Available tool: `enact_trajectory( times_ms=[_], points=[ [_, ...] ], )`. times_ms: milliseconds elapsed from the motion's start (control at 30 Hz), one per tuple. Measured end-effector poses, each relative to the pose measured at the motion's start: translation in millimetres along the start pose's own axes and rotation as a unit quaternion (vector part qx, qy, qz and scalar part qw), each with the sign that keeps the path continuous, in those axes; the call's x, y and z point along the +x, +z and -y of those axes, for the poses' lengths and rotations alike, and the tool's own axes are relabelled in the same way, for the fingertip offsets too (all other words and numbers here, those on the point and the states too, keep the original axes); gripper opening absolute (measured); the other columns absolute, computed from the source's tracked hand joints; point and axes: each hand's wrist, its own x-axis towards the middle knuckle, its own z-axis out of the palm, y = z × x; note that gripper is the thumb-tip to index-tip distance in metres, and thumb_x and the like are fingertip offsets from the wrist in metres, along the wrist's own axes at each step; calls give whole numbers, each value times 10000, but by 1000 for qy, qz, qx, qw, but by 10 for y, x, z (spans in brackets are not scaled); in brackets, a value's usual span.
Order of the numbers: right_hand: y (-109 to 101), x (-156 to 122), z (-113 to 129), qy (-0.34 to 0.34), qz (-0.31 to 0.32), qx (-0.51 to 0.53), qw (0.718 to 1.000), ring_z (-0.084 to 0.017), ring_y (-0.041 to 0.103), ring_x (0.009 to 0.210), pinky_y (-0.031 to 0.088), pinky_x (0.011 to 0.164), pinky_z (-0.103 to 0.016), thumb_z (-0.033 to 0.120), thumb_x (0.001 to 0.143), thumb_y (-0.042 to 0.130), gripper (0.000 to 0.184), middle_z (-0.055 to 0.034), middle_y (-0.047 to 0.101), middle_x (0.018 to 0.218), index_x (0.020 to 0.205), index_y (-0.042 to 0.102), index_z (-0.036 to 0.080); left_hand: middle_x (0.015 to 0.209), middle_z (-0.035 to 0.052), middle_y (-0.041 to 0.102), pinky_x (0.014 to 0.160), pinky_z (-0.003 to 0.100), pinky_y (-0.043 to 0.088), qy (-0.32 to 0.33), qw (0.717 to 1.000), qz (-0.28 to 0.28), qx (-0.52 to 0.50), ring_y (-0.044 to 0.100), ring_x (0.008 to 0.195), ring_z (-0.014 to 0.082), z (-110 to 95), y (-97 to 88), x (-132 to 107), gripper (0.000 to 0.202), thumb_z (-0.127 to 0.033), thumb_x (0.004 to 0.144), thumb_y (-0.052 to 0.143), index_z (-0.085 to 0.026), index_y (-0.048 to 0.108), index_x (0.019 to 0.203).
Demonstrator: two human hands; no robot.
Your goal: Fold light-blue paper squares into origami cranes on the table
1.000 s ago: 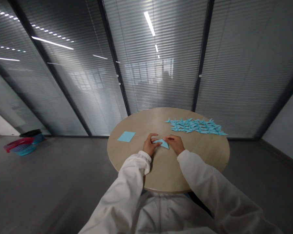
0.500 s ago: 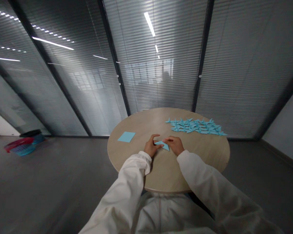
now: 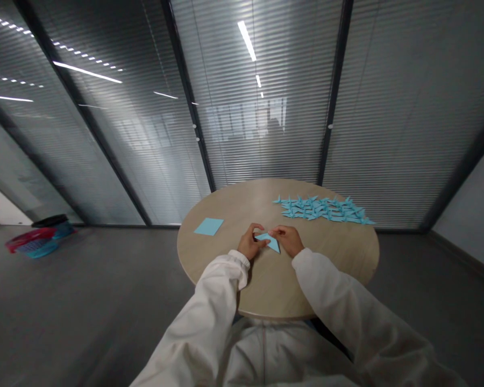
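Observation:
A small folded piece of light blue paper [image 3: 273,244] is between my hands over the middle of the round table. My left hand [image 3: 251,242] grips its left side, with thumb and fingers curved around the edge. On the other side, the fingertips of my right hand [image 3: 288,239] pinch the paper's upper right part. One pointed corner of the paper sticks out toward me. My fingers hide part of its outline. Left of my hands lies a flat stack or sheet of light blue square paper [image 3: 208,226].
Many folded blue paper cranes [image 3: 325,208] stand in rows at the table's back right. The round wooden table [image 3: 278,301] reaches close to my lap. Behind it is a glass partition with blinds [image 3: 266,156]. Lined baskets, one red and blue [image 3: 36,244], sit on the floor at far left.
The folded paper has turned slightly between my fingers, and its near corner now points a little lower toward me. Both hands stay in nearly the same place.

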Motion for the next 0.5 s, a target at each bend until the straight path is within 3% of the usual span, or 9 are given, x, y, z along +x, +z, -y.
enact_trajectory(
  times_ms=[133, 233, 367, 500],
  points=[
    [-4, 10, 21, 4, 11, 29, 1000, -172, 607, 669, 477, 650, -283, 461, 707, 621, 320, -42, 684, 720, 759, 694, 154, 600, -25, 603, 521, 208, 402, 7, 999, -11, -31, 537, 512, 102, 66, 0, 54, 330, -364, 663, 665, -158, 532, 884],
    [2, 20, 43, 19, 33, 89, 995, -188, 618, 744, 486, 664, -294, 493, 730, 579, 383, -57, 693, 815, 872, 691, 156, 588, -23, 589, 542, 221, 425, 21, 997, -52, -58, 539, 521, 104, 123, -21, 104, 299, -399, 681, 644, -151, 562, 826],
    [12, 13, 84, 47, 51, 154, 986, -190, 616, 774, 486, 677, -297, 467, 676, 635, 394, -55, 694, 871, 927, 684, 168, 614, -13, 598, 547, 225, 440, 28, 991, -107, -78, 536, 530, 104, 160, -59, 143, 327, -422, 687, 638, -145, 604, 857],
    [11, -2, 95, 63, 65, 177, 980, -172, 598, 717, 479, 666, -294, 414, 635, 669, 336, -39, 686, 809, 860, 695, 166, 698, 16, 637, 555, 225, 450, 31, 990, -112, -81, 535, 546, 100, 160, -76, 146, 364, -406, 693, 642, -140, 650, 942]
  ],
)
